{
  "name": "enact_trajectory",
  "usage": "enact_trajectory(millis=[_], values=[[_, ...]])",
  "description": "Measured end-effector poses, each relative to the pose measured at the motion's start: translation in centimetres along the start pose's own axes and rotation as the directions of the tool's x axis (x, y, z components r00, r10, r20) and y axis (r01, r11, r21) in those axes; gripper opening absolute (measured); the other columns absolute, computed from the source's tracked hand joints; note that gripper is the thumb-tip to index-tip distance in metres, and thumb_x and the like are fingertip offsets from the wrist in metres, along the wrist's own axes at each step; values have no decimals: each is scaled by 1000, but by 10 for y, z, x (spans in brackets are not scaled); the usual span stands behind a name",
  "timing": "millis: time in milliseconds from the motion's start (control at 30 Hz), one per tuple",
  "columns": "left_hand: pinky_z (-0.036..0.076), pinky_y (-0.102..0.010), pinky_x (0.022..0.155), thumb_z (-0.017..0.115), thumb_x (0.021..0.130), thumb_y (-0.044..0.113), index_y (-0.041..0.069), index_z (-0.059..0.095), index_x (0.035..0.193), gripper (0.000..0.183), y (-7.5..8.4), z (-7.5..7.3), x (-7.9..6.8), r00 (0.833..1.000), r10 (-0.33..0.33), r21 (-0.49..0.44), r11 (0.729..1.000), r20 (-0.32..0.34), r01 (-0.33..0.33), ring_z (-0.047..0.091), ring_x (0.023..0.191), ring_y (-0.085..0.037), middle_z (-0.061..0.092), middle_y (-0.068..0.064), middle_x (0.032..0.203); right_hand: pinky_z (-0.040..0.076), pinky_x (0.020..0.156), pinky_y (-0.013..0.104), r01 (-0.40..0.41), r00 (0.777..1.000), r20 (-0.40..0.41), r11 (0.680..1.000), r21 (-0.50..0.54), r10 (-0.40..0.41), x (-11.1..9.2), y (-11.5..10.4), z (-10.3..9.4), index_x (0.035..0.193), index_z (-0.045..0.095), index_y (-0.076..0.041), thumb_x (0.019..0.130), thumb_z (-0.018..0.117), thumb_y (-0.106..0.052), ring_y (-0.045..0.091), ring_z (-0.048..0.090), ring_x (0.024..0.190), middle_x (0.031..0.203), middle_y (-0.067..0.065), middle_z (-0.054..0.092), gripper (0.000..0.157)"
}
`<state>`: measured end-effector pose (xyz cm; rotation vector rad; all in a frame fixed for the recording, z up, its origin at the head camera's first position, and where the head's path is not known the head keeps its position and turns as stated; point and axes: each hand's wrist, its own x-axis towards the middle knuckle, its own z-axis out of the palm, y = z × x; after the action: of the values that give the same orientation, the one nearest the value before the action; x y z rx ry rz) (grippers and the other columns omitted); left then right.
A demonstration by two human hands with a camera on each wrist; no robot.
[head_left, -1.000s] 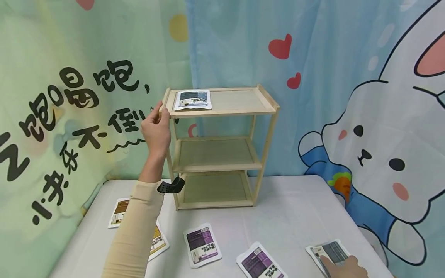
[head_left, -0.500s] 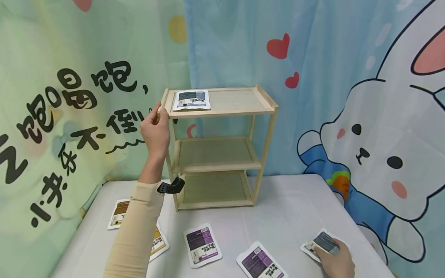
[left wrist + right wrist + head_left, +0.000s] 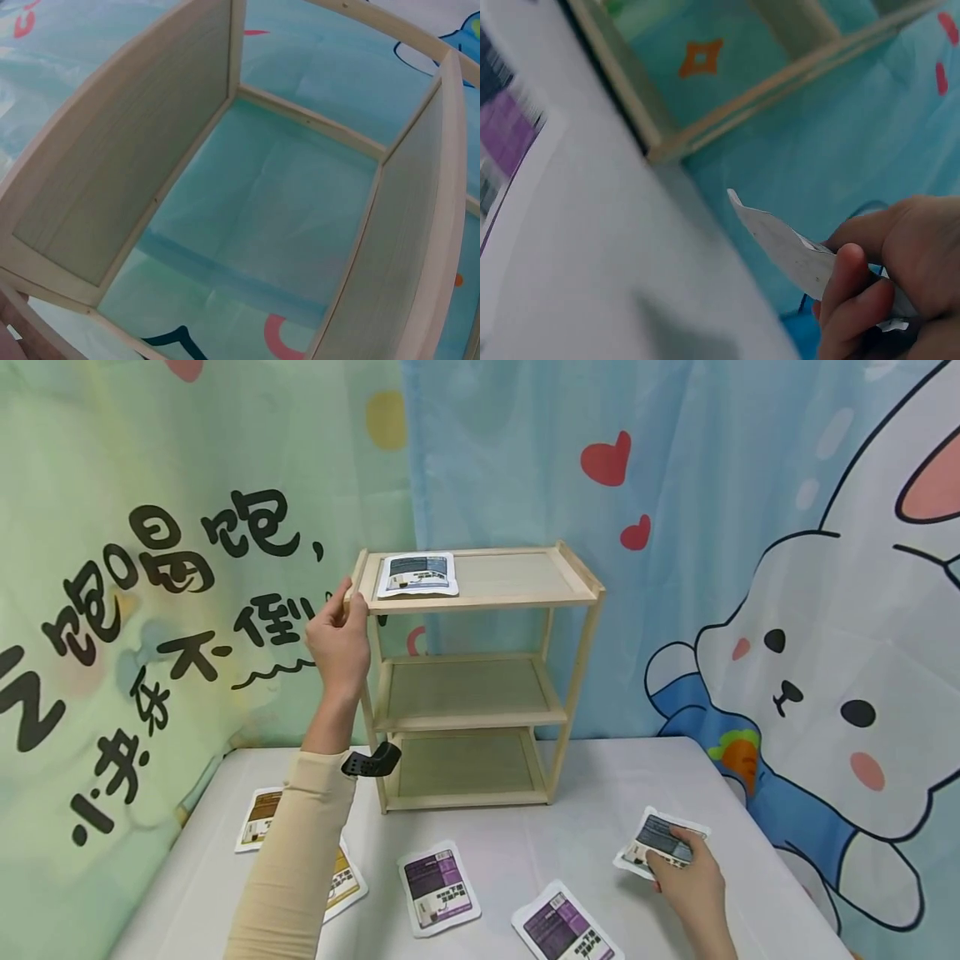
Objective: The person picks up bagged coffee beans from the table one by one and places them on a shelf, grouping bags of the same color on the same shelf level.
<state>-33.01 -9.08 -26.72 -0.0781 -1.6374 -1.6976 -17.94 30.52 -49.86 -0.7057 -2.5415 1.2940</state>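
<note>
My left hand grips the front left corner of the top tier of a three-tier wooden shelf, thumb and fingers at the frame. In the right hand is a white sachet with a dark grey-green label, pinched by its right side and lifted off the table, with a shadow below it. The right wrist view shows that sachet edge-on, thumb on one face and curled fingers on the other. Another sachet, blue-labelled, lies at the left of the top tier.
Two purple-labelled sachets, one nearer the middle and one at the front, lie on the white table. At left are a brown-labelled sachet and a yellow-labelled one, both partly behind the left sleeve. Printed curtains hang behind.
My right hand has picked the grey-green sachet up off the table's right side and carried it left and toward the shelf. The left hand has stayed on the shelf corner.
</note>
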Motion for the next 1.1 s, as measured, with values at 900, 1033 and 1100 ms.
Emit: enact_trajectory(millis=[900,1033,1100], values=[[50,-24,80,58,96,17,8,63,129,34,-16,0,6,1000,23,1,1000,-1,-23,65,102,-15,65,-12,122,50,46,27,466,881,61,883,53,-469,-25,-173,-61,136,56,-10,92,67,-25,25,57,51,117,28,53,49],[47,-21,74,56,96,12,1,62,129,35,-6,0,0,1000,30,4,1000,1,-30,64,96,-16,65,-18,119,50,46,29,515,851,73,854,76,-520,-34,-200,-69,135,57,-11,92,67,-25,24,56,49,112,25,55,47],[46,-20,73,55,96,11,-2,61,129,35,5,-1,-4,999,31,14,999,7,-31,64,95,-16,64,-20,119,50,47,29,534,839,75,842,80,-539,-37,-214,-72,135,57,-12,92,68,-25,25,56,50,112,24,55,47]])
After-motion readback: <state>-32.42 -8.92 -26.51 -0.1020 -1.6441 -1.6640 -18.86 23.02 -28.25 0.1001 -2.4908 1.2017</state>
